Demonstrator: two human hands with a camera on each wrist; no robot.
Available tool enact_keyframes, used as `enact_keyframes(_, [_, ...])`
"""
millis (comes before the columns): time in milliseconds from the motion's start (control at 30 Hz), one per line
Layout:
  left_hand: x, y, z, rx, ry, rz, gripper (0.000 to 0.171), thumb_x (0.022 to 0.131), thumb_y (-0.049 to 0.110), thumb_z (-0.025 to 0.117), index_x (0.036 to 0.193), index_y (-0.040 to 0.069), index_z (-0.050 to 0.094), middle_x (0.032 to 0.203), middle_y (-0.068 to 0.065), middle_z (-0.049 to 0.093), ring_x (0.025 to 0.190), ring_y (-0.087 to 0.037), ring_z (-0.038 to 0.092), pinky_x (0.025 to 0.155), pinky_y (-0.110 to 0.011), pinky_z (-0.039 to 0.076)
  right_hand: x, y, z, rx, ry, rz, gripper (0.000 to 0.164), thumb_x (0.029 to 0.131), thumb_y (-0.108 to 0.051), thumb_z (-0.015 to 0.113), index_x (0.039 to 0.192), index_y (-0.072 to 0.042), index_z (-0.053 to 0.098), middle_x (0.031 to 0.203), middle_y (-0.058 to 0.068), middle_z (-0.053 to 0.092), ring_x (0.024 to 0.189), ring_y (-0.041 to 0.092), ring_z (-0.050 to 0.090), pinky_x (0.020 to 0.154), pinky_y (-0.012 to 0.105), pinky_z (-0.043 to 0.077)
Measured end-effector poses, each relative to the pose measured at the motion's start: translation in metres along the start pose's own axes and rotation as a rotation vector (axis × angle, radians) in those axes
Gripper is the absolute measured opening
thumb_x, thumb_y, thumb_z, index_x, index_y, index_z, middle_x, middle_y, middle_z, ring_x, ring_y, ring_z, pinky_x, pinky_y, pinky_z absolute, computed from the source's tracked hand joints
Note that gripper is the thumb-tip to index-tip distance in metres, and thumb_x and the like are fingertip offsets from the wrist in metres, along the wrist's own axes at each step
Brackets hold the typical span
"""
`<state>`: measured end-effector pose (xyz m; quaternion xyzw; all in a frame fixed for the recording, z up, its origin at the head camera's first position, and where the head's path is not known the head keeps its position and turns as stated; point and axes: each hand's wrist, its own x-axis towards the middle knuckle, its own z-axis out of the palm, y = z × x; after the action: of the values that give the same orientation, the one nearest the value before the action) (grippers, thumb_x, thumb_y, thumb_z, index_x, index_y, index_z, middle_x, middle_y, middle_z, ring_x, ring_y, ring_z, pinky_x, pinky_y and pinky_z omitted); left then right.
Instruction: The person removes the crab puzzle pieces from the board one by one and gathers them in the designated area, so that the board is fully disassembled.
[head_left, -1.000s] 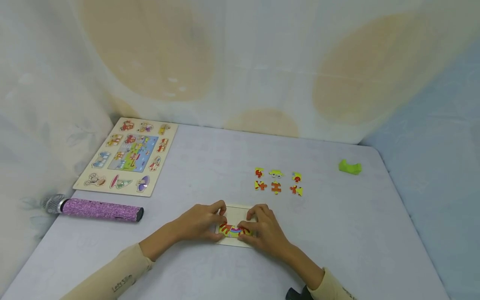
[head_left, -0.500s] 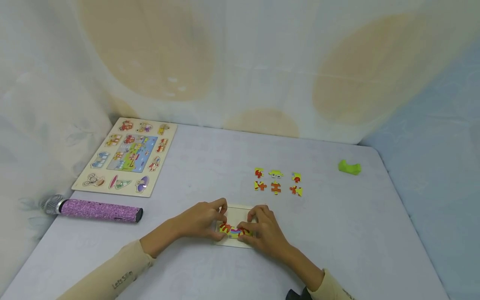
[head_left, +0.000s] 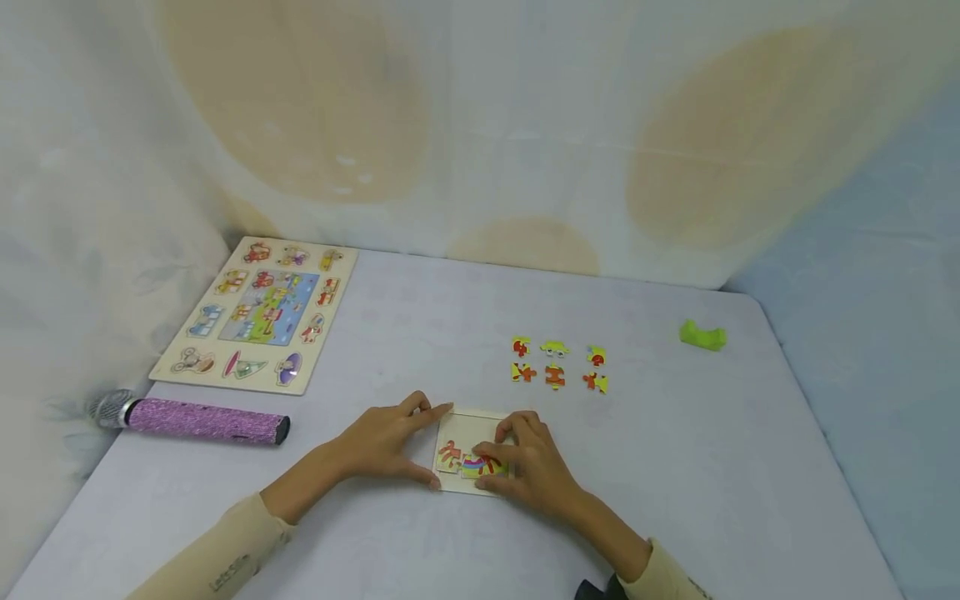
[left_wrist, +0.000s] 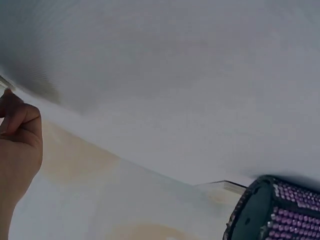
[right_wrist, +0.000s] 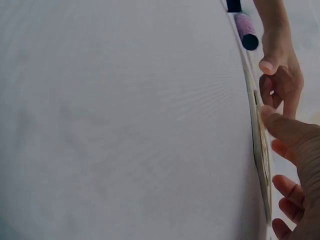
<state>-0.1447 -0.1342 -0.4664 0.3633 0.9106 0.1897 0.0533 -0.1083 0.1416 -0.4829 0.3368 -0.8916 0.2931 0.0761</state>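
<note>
A small light wooden puzzle board (head_left: 465,431) lies on the table between both hands. Along its near side sit a left puzzle piece (head_left: 449,456) with red and orange shapes and, to its right, rainbow-patterned puzzle pieces (head_left: 474,465). My right hand (head_left: 536,462) pinches at the rainbow end with thumb and index finger, partly covering it; the right wrist view has this hand (right_wrist: 300,155) at the board's edge (right_wrist: 260,145). My left hand (head_left: 382,442) spreads thumb and index finger along the board's left edge, off the left piece.
Several loose puzzle pieces (head_left: 554,376) lie in two rows beyond the board. A larger picture board (head_left: 187,343) stands back left, with a glittery purple microphone (head_left: 206,420) before it. A green curved object (head_left: 702,335) sits at the right.
My left hand has let go of the left piece and drawn back leftward, its fingers spreading to the board's edge. That piece now shows fully, with a small gap beside it. My right hand has barely moved.
</note>
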Motion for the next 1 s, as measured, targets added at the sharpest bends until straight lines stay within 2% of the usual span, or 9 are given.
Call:
enact_keyframes(100, [-0.002,-0.002,0.001,0.02,-0.035,-0.034,0.116,0.062,0.085,0.066,0.152,0.016,0.041,0.117,0.004,0.046,0.073,-0.005,0.046,0.063,-0.021,0.043,0.005,-0.003,-0.001,-0.004,-0.028,0.002,0.046,0.077,-0.044,0.083,0.116,-0.022,0.076,0.105,-0.003,0.051,0.111,0.019,0.041,0.094,0.039,0.037])
enact_keyframes(233, [-0.001,-0.001,0.002,0.033,-0.054,-0.04,0.122,0.06,0.086,0.068,0.154,0.013,0.037,0.116,0.0,0.044,0.073,-0.006,0.046,0.063,-0.021,0.043,0.016,-0.011,0.0,-0.015,-0.076,0.024,0.051,0.078,-0.046,0.082,0.121,-0.02,0.074,0.105,-0.003,0.05,0.11,0.018,0.04,0.092,0.037,0.037])
enact_keyframes(367, [0.0,0.002,0.002,0.034,-0.058,-0.041,0.123,0.059,0.083,0.072,0.153,0.013,0.038,0.114,-0.001,0.043,0.073,-0.007,0.046,0.063,-0.022,0.042,0.027,-0.016,0.005,-0.065,-0.095,-0.011,0.044,0.077,-0.044,0.083,0.114,-0.021,0.077,0.103,-0.001,0.051,0.107,0.019,0.042,0.09,0.036,0.037])
enact_keyframes(500, [-0.001,0.002,0.004,0.041,-0.059,-0.058,0.122,0.057,0.085,0.071,0.153,0.015,0.039,0.114,0.0,0.043,0.074,-0.007,0.047,0.062,-0.022,0.042,0.033,-0.018,0.011,-0.122,-0.066,-0.087,0.036,0.076,-0.042,0.083,0.105,-0.02,0.078,0.101,0.0,0.052,0.106,0.02,0.044,0.09,0.037,0.038])
enact_keyframes(600, [-0.001,0.001,0.006,0.057,-0.049,-0.06,0.123,0.057,0.087,0.069,0.152,0.015,0.041,0.113,0.001,0.043,0.073,-0.006,0.046,0.06,-0.021,0.041,0.036,-0.019,0.013,-0.105,-0.051,-0.101,0.034,0.076,-0.04,0.084,0.102,-0.019,0.078,0.101,0.0,0.052,0.106,0.021,0.044,0.09,0.037,0.039])
enact_keyframes(833, [-0.003,0.001,0.007,0.059,-0.017,-0.052,0.121,0.056,0.085,0.072,0.15,0.014,0.044,0.11,0.002,0.042,0.07,-0.005,0.044,0.057,-0.021,0.039,0.043,-0.023,0.012,-0.03,-0.124,-0.002,0.036,0.074,-0.038,0.085,0.103,-0.018,0.076,0.107,0.0,0.053,0.112,0.02,0.042,0.096,0.037,0.038])
enact_keyframes(1000, [-0.002,0.002,0.008,0.054,-0.009,-0.047,0.12,0.056,0.085,0.071,0.15,0.015,0.045,0.111,0.002,0.043,0.071,-0.005,0.045,0.058,-0.021,0.039,0.044,-0.016,-0.001,-0.021,-0.138,0.028,0.036,0.073,-0.033,0.086,0.104,-0.019,0.076,0.109,0.001,0.052,0.114,0.021,0.041,0.099,0.04,0.036])
